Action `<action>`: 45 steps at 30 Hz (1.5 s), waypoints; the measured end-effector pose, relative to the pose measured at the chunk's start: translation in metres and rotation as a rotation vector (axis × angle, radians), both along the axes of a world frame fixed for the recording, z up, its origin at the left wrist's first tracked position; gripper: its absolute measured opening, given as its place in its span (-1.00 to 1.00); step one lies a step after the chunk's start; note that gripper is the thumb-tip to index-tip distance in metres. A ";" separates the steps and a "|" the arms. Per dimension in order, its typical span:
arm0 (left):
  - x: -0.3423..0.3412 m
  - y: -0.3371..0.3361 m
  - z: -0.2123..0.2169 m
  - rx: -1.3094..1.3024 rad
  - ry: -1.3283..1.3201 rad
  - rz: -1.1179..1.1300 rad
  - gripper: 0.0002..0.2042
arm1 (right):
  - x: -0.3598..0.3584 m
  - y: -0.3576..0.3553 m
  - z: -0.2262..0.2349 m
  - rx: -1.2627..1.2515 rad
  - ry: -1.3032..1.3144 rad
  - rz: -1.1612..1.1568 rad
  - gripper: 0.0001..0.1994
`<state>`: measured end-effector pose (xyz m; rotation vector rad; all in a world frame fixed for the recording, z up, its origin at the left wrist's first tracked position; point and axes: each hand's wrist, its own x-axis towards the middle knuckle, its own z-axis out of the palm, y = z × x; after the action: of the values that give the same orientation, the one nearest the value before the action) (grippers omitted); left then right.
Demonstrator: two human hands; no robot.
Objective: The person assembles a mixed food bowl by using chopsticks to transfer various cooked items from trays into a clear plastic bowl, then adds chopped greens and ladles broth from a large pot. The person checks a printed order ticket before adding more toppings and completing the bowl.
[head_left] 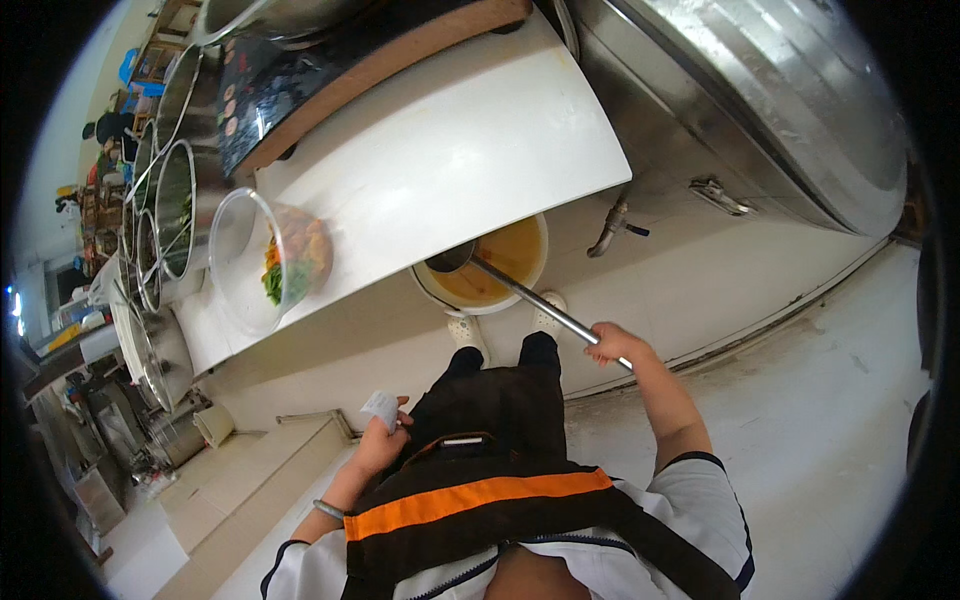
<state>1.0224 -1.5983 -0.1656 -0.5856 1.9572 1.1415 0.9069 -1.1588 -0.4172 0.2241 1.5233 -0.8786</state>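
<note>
My right hand (617,345) grips the end of a long metal ladle (520,292). The ladle's bowl hangs over a white bucket (437,289) of orange-brown broth on the floor, just under the counter's edge. My left hand (380,438) holds a small white slip of paper (380,406) near my waist. On the white counter (470,150) stands a clear plastic bowl (270,260) with greens, orange bits and fried pieces inside.
Several steel pots (175,195) line the counter's left end. A dark board with a wooden edge (330,70) lies at the back. A large steel vessel (760,110) with a tap (612,228) stands to the right. Beige steps (260,470) are at lower left.
</note>
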 end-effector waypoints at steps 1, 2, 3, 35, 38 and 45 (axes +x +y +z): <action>-0.001 0.004 0.005 0.015 0.004 0.021 -0.46 | 0.011 -0.001 0.014 -0.003 -0.015 -0.007 -0.66; -0.002 0.008 0.009 0.033 0.006 0.050 -0.46 | 0.023 -0.002 0.029 0.037 0.088 0.002 -0.65; -0.001 0.010 0.015 0.024 0.017 0.021 -0.45 | 0.036 -0.005 0.043 0.056 0.190 -0.001 -0.64; 0.121 -0.215 0.053 -0.118 0.366 -0.006 -0.46 | 0.122 -0.252 0.098 0.265 0.347 -0.454 -0.80; 0.118 -0.202 0.058 -0.072 0.356 -0.032 -0.46 | 0.147 -0.221 0.130 0.179 0.226 -0.469 -0.80; 0.094 -0.175 0.058 0.023 0.370 -0.038 -0.46 | 0.196 -0.181 0.199 0.179 0.218 -0.449 -0.76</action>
<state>1.1162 -1.7729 -0.1074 -0.3391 2.2503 1.3191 1.1028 -1.3399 -0.2179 0.6363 1.7914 -1.1462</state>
